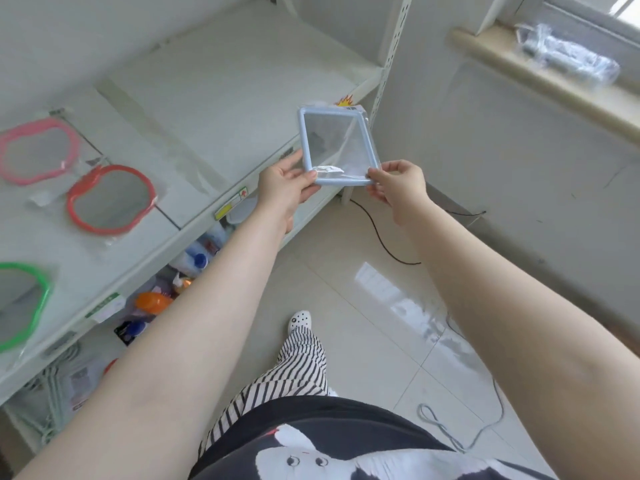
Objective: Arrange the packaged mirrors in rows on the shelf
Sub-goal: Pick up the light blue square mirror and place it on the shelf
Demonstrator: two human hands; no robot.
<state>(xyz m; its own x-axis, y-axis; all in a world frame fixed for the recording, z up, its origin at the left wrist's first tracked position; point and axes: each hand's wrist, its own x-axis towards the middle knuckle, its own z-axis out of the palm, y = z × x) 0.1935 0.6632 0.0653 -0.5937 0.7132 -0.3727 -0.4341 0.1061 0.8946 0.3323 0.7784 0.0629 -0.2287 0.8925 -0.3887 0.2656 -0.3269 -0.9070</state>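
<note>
The left hand [284, 183] and right hand [398, 181] each pinch a near corner of the blue packaged mirror [336, 147], held above the shelf's [221, 84] front right corner; slick wrapping could slip, dropping it to the floor

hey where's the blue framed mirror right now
In the head view, the blue mirror is up in the air just off the shelf's front right corner, pinched at its near edge between the left hand and right hand.
</note>
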